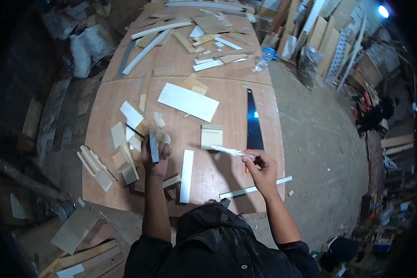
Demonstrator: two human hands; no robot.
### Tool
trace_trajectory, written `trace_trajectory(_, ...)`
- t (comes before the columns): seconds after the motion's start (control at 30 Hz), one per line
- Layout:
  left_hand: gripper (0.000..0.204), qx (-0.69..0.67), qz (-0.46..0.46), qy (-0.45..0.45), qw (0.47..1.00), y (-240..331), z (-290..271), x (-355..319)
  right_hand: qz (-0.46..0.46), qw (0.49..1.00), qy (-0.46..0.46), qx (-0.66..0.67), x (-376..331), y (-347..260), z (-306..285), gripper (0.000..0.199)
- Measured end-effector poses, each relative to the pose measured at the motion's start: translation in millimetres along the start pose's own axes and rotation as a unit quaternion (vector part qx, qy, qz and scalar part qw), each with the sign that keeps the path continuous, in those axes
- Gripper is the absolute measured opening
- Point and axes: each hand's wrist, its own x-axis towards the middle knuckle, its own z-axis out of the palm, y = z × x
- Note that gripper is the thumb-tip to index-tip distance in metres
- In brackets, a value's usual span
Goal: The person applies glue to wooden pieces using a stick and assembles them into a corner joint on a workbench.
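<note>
My left hand (163, 156) is closed around a narrow dark-grey piece (154, 147), held upright above the table's left side; its exact kind is unclear. A thin dark rod (135, 130) juts out beside that hand. On the right, the fingertips of my right hand (263, 169) pinch a thin white-smeared stick (229, 150) pointing left. Its far end overlaps the lower edge of a squarish pale wood block (211, 137). Beyond my right hand lies a handsaw (253, 120) with a dark blade; its orange handle is partly hidden by the fingers.
A wide white board (188, 102) lies mid-table, and a white strip (186, 176) sits between my arms. Another long strip (255, 187) passes under my right forearm. Wood offcuts (125, 155) crowd the left edge. More boards (208, 41) cover the far end, near a plastic bottle (261, 65).
</note>
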Motion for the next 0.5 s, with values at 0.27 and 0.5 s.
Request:
trace_trajectory(0.27,0.032,0.005,0.129,0.239,0.962,-5.6,-113.7,-3.4,-0.122,0.960,-0.191,-0.163,94.6,30.9,141.6,0.020)
trace_trajectory(0.5,0.033,-0.066,0.123,0.300,0.944,-40.4,-168.2,4.3,-0.248,0.896,-0.254,-0.265,141.4,69.7,238.3,0.015)
